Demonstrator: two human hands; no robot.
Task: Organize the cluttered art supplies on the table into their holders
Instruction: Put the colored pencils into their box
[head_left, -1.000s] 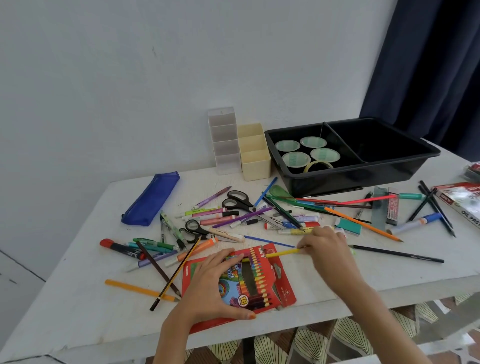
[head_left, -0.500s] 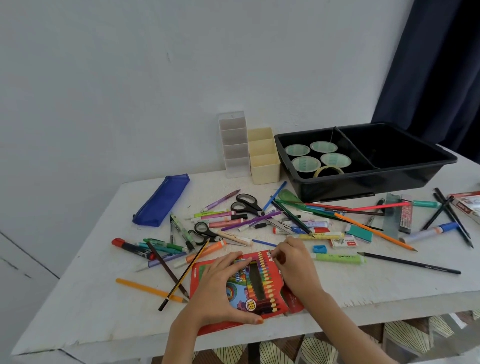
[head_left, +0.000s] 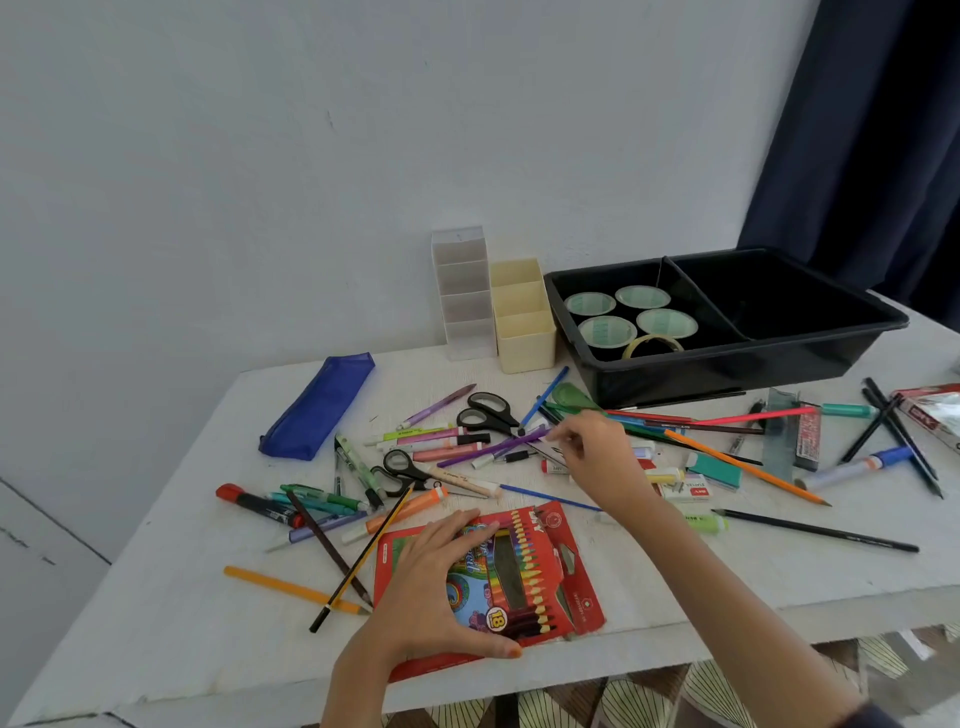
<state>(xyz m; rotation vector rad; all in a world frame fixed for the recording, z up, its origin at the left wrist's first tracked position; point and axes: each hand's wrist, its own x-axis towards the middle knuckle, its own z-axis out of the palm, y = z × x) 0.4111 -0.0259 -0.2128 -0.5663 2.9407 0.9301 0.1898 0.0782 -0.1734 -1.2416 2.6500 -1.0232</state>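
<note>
A red box of coloured pencils (head_left: 524, 566) lies flat near the table's front edge, its flap open toward the right. My left hand (head_left: 431, 587) grips its left side, thumb on the near edge. My right hand (head_left: 597, 452) hovers over the heap of pens and markers (head_left: 457, 441) in the middle of the table, fingers apart and pointing down at a white pen, nothing held. Behind the heap stand a clear holder (head_left: 462, 291) and a cream holder (head_left: 522, 317), both with stepped compartments. A black two-part tray (head_left: 727, 364) has tape rolls (head_left: 608, 330) in its left half.
Two black scissors (head_left: 488, 410) (head_left: 402, 467) lie among the pens. A blue pouch (head_left: 317, 405) is at the left. Pencils (head_left: 815, 530), a ruler and a pastel box (head_left: 930, 410) lie at the right. A dark curtain (head_left: 883, 130) hangs at the far right. The white table (head_left: 156, 649) ends close to me.
My right hand carried a yellow pencil to the red box, left it there, then moved up and away to the pen heap. My left hand stayed on the box.
</note>
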